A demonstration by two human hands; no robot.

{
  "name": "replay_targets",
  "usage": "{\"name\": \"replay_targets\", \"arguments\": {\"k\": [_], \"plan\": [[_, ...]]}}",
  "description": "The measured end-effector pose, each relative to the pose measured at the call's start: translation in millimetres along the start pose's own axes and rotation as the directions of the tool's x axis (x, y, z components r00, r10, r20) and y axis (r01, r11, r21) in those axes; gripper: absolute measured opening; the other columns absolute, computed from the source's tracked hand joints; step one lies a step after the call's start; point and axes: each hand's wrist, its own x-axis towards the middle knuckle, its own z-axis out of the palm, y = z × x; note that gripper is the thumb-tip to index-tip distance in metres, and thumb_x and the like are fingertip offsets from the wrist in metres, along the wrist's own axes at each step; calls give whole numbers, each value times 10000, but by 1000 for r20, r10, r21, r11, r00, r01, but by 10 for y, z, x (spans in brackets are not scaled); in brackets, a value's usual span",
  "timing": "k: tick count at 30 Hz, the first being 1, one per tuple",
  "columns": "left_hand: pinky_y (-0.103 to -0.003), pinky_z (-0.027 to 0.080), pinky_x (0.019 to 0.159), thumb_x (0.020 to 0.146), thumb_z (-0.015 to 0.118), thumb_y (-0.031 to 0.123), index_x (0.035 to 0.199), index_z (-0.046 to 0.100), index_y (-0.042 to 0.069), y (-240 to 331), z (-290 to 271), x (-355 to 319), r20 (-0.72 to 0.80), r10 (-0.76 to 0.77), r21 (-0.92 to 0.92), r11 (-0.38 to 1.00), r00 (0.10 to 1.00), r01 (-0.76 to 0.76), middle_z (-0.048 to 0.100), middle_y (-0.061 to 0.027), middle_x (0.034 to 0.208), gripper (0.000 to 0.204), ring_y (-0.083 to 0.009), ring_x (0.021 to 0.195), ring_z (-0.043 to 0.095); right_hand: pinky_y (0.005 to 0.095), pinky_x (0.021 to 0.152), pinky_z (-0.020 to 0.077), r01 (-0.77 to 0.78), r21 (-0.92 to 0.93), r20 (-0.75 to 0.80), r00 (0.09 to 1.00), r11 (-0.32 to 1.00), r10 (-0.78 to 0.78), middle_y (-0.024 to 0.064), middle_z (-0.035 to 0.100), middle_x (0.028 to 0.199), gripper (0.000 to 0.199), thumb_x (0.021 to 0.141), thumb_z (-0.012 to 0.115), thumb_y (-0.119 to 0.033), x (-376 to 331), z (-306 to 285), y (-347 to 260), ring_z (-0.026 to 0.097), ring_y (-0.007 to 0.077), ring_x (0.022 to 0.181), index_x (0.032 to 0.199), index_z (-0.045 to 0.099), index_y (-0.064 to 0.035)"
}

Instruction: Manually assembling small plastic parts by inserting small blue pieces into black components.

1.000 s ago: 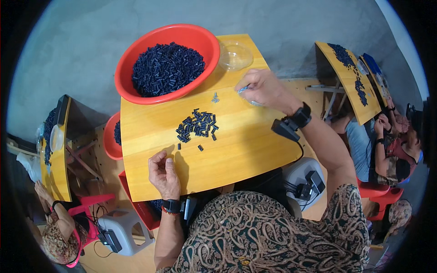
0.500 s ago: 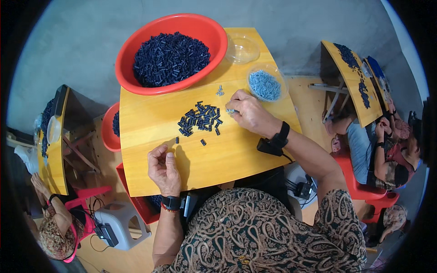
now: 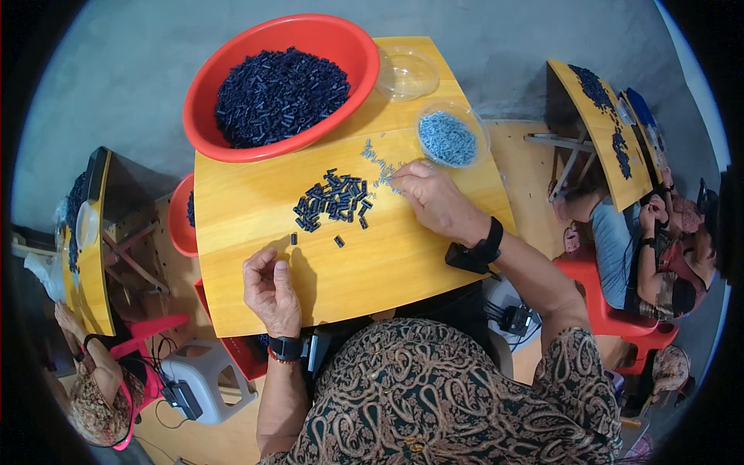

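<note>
On the yellow table my right hand (image 3: 440, 203) has its thumb and fingers pressed together, tips down at a scatter of small, slim, silvery-blue pieces (image 3: 380, 164). Whatever lies between those fingertips is too small to make out. Just left of the scatter is a loose pile of short dark-blue tubes (image 3: 333, 201); one single tube (image 3: 339, 242) lies apart, nearer me. My left hand (image 3: 271, 293) hovers by the table's near left part, fingers loosely curled, thumb apart, nothing visible in it. A clear round tub (image 3: 448, 136) of the silvery-blue pieces stands beyond my right hand.
A large red basin (image 3: 203, 124) full of dark tubes takes up the far left of the table (image 3: 372, 287). An empty clear container (image 3: 407, 74) sits beside it. Lower at left are a red basin (image 3: 180, 225) and a grey stool (image 3: 201, 380). Other people work at tables on both sides.
My right hand has moved slightly right and nearer me. More silvery-blue pieces now lie spread on the table by its fingertips. The left hand stays nearly in place; the whole view has shifted slightly.
</note>
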Motion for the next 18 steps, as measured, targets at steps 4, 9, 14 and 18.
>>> {"name": "replay_targets", "arguments": {"k": [4, 9, 14, 18], "plan": [[-246, 457, 822, 941, 617, 38, 1088, 599, -25, 10, -6, -5, 2, -18, 15, 1000, 1000, 18, 556, -39, 1030, 161, -105, 875, 529, 395, 860, 515, 38, 2, -48, 998, 999, -37, 197, 658, 1072, 241, 808, 574, 75, -11, 37, 48, 630, 351, 974, 1022, 680, 43], [-244, 457, 823, 939, 619, 36, 1087, 600, -26, -3, -12, -2, 0, -24, 11, 1000, 1000, 24, 559, -39, 1035, 162, -105, 876, 532, 383, 853, 517, -28, 65, -106, 994, 997, 34, 189, 655, 1043, 235, 827, 570, 74, 85, 9, -30, 633, 347, 972, 1032, 680, 39], [-249, 468, 838, 937, 621, 33, 1087, 601, -28, 7, -6, 9, -7, -17, -1, 1000, 1000, 17, 568, -44, 1046, 163, -109, 900, 550, 384, 815, 518, -42, 76, -176, 983, 996, 54, 191, 642, 997, 221, 839, 567, 68, 292, -10, -135, 633, 342, 948, 1025, 684, 41], [-254, 477, 855, 937, 625, 34, 1095, 601, -27, -8, -15, 10, -3, -37, -13, 999, 999, 37, 576, -51, 1056, 171, -117, 924, 568, 399, 776, 514, -156, 69, -147, 975, 985, 165, 201, 633, 926, 207, 827, 586, 47, 581, 57, -88, 634, 354, 867, 1011, 680, 56]]}}
